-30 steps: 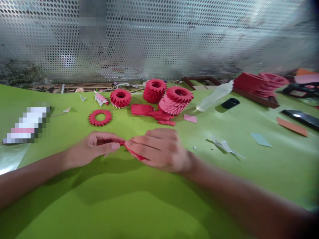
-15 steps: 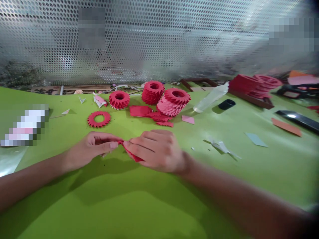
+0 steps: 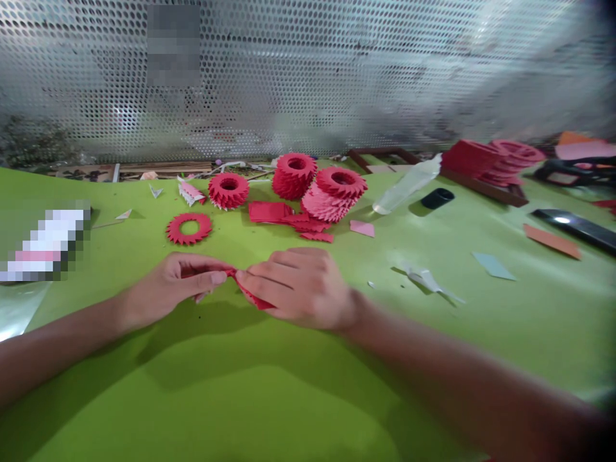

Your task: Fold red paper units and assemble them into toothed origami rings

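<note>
My left hand (image 3: 176, 279) and right hand (image 3: 301, 289) meet above the green bench (image 3: 308, 398), with a narrow red paper strip (image 3: 253, 296) held between them. My left fingers (image 3: 205, 277) are curled closed, pinching one end of the strip against my thumb. My right fingers (image 3: 269, 274) are closed over the other part, hiding much of it, and only a short red length shows below them.

Beyond the strip and to its left lies a flat, toothed red paper ring (image 3: 189, 228). Farther back, a spiky red paper ring stack (image 3: 228, 190) stands on its side. Directly beyond the strip are loose red paper pieces (image 3: 269, 212), with a tall red ring stack (image 3: 293, 176) behind them. Beyond the strip and to its right is a pink-and-red ring stack (image 3: 332, 196), then a clear plastic bottle (image 3: 407, 186) lying down with a black cap (image 3: 437, 198) beside it. Well right of the strip, more red paper stacks (image 3: 491, 165) sit on a brown frame (image 3: 481, 189), and an orange paper strip (image 3: 552, 241) lies near the bench's right side.
</note>
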`<state>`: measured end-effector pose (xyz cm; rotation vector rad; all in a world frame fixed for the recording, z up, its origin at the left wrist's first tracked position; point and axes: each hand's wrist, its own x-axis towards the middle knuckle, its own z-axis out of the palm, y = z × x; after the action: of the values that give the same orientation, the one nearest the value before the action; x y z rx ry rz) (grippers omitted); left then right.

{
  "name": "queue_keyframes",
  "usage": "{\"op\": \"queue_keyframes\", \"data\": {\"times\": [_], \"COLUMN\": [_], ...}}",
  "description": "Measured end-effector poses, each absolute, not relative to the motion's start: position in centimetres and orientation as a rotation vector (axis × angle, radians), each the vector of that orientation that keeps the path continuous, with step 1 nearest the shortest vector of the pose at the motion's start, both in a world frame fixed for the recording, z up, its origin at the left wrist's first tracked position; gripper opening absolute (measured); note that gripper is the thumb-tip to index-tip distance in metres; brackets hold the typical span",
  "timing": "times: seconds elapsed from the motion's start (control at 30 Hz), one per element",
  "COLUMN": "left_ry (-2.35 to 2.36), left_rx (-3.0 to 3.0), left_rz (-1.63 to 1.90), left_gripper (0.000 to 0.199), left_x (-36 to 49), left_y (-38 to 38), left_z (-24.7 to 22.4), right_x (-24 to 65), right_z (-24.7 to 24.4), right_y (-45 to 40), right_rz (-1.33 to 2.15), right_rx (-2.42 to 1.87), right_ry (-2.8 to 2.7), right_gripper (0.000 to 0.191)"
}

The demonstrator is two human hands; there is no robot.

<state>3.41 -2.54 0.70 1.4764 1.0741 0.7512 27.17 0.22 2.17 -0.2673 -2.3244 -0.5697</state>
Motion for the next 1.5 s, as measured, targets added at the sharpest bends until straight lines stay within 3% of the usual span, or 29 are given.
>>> {"op": "queue_keyframes", "data": {"times": [0.27,0.6,0.67,0.77,0.9,1.03,1.5], "left_ry": [1.101,1.038,1.041,1.072,1.072,0.969,0.803], "left_rx": [1.493,1.716,1.844,2.208,2.636,2.813,3.035], "left_rz": [0.727,0.644,0.728,0.922,1.061,0.983,1.009], "left_gripper": [0.037,0.035,0.031,0.024,0.021,0.021,0.021], "left_x": [3.1,3.8,3.8,3.7,3.3,2.9,3.2], "left_y": [-2.5,-3.0,-3.1,-3.2,-3.3,-3.1,-3.2], "left_z": [0.5,1.2,1.2,1.2,0.7,0.0,0.1], "right_x": [27.2,27.5,27.5,27.4,27.3,27.1,27.2], "right_z": [2.3,1.9,1.9,2.4,2.8,2.8,2.9], "right_y": [0.4,1.1,1.0,0.8,0.9,1.2,0.9], "right_rz": [-0.54,-0.213,-0.024,0.532,1.283,1.643,1.662], "right_rx": [-0.254,-0.241,-0.354,-0.661,-0.939,-0.918,-0.924], "right_ry": [-2.359,-2.461,-2.447,-2.365,-2.28,-2.185,-2.272], "right_gripper": [0.013,0.015,0.025,0.046,0.039,0.04,0.042]}}
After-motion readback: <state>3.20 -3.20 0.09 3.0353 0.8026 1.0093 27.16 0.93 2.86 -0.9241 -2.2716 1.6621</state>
